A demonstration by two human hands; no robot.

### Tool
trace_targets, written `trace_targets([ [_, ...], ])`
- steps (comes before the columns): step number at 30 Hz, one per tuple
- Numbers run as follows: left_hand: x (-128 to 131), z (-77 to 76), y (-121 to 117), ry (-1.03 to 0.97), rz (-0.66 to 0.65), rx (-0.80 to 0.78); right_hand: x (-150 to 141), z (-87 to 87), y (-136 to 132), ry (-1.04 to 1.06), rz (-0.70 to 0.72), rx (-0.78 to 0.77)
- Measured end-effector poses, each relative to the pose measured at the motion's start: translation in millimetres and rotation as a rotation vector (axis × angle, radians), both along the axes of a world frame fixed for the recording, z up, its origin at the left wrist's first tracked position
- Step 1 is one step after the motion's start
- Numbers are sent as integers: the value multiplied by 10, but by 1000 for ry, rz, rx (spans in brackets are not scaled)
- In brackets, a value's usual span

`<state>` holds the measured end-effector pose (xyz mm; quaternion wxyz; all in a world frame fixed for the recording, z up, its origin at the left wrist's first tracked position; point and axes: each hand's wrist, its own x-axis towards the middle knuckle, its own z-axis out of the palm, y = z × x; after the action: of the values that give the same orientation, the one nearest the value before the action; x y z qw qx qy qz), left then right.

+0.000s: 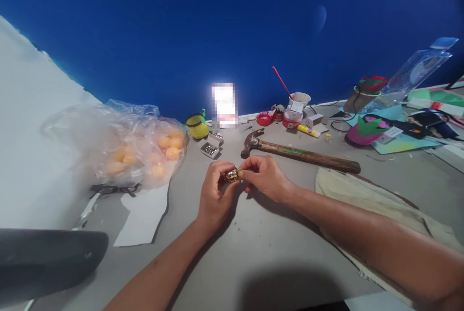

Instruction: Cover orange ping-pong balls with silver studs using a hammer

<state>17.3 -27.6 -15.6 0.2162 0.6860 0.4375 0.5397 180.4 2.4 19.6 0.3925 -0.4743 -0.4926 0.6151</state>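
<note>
Above the grey table, my left hand (216, 194) is closed around a small round thing (231, 174) covered in shiny silver and gold studs. My right hand (266, 176) meets it from the right, thumb and forefinger pinched together at its edge. Whatever sits between those right fingertips is too small to make out. Just beyond my left hand lies an open little box (210, 149) of silver studs or beads. A claw hammer (300, 153) with a worn wooden handle rests behind and right of my right hand.
Left stands a clear plastic bag (145, 156) of orange balls, with white paper (145, 219) below it. A folded beige cloth (362, 199) lies under my right forearm. Along the blue wall are a yellow-green cup (197, 127), a white cup (300, 99) and a tilted plastic bottle (416, 71).
</note>
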Motion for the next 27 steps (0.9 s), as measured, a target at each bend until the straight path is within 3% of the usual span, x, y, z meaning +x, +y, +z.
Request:
trace_targets([
  [5,23,-11,-28,-64,3,-39,-11,8,0,168,30,-131],
  [8,37,11,-43,-137,2,-99,7,21,6,80,34,-48],
  [11,37,55,-48,-255,-18,-236,61,17,48,13,109,57],
  [15,5,109,-52,-356,-78,-443,139,-12,118,157,254,-30],
  [27,-8,159,-26,-529,-254,-616,147,-111,147,193,237,-36],
])
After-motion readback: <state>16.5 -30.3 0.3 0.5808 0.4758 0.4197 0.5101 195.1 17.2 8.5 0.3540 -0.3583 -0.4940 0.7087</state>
